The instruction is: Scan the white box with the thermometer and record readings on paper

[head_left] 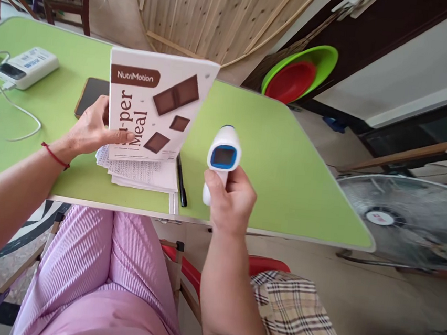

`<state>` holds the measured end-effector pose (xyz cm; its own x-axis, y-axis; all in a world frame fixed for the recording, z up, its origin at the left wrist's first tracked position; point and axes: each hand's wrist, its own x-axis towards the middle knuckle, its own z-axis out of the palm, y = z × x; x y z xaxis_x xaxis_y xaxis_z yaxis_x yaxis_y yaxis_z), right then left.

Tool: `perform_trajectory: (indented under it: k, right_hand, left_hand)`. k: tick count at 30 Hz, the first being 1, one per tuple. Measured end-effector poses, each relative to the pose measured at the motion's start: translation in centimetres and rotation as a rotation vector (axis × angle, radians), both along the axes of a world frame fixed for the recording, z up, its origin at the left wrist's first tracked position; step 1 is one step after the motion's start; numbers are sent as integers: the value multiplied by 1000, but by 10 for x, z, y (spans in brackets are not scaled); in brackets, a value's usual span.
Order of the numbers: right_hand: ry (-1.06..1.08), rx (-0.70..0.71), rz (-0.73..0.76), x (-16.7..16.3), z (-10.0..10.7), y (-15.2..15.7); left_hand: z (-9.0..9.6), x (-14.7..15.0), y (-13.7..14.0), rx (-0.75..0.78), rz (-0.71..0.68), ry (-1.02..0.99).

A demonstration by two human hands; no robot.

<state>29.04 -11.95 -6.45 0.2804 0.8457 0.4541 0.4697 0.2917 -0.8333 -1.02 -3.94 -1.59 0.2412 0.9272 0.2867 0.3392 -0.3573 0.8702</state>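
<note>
White power bank (29, 68): far left on the green table (285, 184).
Left hand (88, 129): pinching the left edge of the NutriMotion box (160, 122), thumb in front, other fingertips hidden behind.
NutriMotion box: upright over the papers (146, 175), printed face near.
Thermometer gun (224, 157): right of the NutriMotion box, apart, barrel running near to far, screen near.
Right hand (234, 195): fingers curled round the handle.

On the green table (286, 168) lie a power bank (37, 68), cable (40, 126), phone (92, 92), papers (143, 175) and black pen (181, 180).
</note>
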Motion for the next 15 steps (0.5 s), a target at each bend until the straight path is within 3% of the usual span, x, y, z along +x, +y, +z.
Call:
perform_trajectory:
  k: [4,8,13,15]
  right_hand:
    - [366,-84,337,-51,9,-27]
    - [598,-120,567,-80,0,-34]
    - [659,-248,568,-85,-14,-36]
    - [640,-299,533,-85,-15,-36]
  left_hand:
    - [8,0,-3,-48,-92,-38]
    - [9,0,-1,-71,-106,-17]
    - [6,1,3,-129,-239,-61]
    - [4,-1,4,-128,-229,-62]
